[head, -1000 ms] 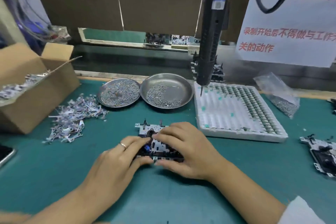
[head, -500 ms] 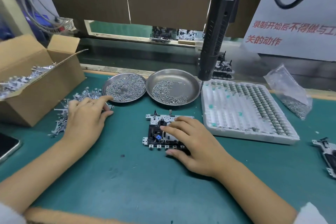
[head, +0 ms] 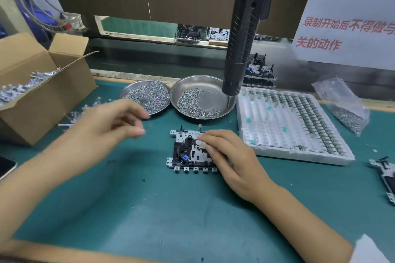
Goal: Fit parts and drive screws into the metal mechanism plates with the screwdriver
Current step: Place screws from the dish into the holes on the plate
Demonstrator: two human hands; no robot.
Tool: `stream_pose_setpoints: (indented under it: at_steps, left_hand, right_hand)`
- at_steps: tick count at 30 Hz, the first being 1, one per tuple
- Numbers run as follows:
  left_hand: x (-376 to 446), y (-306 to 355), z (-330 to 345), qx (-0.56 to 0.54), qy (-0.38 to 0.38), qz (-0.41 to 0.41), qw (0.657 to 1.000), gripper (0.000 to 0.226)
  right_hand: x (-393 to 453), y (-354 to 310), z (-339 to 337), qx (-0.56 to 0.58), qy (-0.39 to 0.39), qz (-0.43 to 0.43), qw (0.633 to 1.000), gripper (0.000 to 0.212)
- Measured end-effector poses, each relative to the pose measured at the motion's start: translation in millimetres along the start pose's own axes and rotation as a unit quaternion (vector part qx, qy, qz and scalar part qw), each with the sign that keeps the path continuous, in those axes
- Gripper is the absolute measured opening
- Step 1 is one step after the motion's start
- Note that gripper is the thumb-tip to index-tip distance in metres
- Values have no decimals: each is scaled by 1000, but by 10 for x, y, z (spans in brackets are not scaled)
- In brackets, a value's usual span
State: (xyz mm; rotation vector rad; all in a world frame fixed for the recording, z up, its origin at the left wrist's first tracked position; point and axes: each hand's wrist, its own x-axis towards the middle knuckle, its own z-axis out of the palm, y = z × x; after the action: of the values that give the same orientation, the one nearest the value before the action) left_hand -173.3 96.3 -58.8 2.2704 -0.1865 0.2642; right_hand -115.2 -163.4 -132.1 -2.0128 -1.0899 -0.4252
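A metal mechanism plate (head: 183,156) with black parts and a small blue piece lies flat on the green mat. My right hand (head: 230,160) rests on its right half, and thumb and forefinger pinch a small pale part (head: 202,146) at the plate's middle. My left hand (head: 106,121) hovers blurred to the left of the plate, above the mat, fingers curled. Whether it holds a part is too blurred to tell. The black electric screwdriver (head: 243,49) hangs untouched above the right screw dish, bit pointing down.
Two steel dishes of screws (head: 149,96) (head: 211,88) stand behind the plate. A white tray (head: 277,134) sits at right, a screw bag (head: 344,109) beyond. Loose metal parts (head: 74,115) and a cardboard box (head: 42,102) are at left. Another mechanism (head: 384,175) is at far right.
My left hand left the plate, reached the pile of loose parts, and now comes back toward the plate. My right hand's fingertips have gathered at the plate's middle.
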Motion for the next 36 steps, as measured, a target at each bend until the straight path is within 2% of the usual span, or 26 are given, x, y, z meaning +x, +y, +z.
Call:
stream_pose_setpoints:
  at_steps: [3, 5, 7, 10, 12, 15, 18, 21, 26, 36]
  left_hand:
    - [5, 202, 337, 69, -91, 177, 978, 32]
    - [57, 259, 524, 56, -136, 216, 965, 21]
    - [129, 291, 607, 64, -146, 227, 961, 28]
    - [240, 203, 661, -5, -147, 219, 965, 30]
    - [266, 121, 720, -36, -102, 215, 971, 25]
    - [243, -4, 798, -110, -28, 122, 986, 15]
    - [201, -52, 874, -150, -12, 59, 987, 14]
    - [185, -58, 910, -211, -35, -2, 977, 13]
    - [200, -128, 913, -186, -63, -34, 980, 14]
    - [201, -103, 865, -159, -79, -31, 984, 20]
  right_hand:
    - [17, -19, -10, 51, 13, 27, 998, 31]
    - [29, -16, -39, 46, -8, 20, 999, 30]
    - [37, 1, -62, 44, -26, 26, 998, 22]
    - [47, 23, -65, 81, 7, 72, 994, 14]
    - [51, 22, -46, 98, 49, 105, 988, 17]
    - [53, 29, -7, 88, 87, 129, 984, 17]
    - [38, 40, 31, 74, 97, 138, 983, 17]
    - [22, 40, 39, 60, 75, 157, 983, 18]
    - [39, 23, -1, 54, 39, 131, 989, 19]
    - [19, -11, -66, 38, -34, 92, 994, 15]
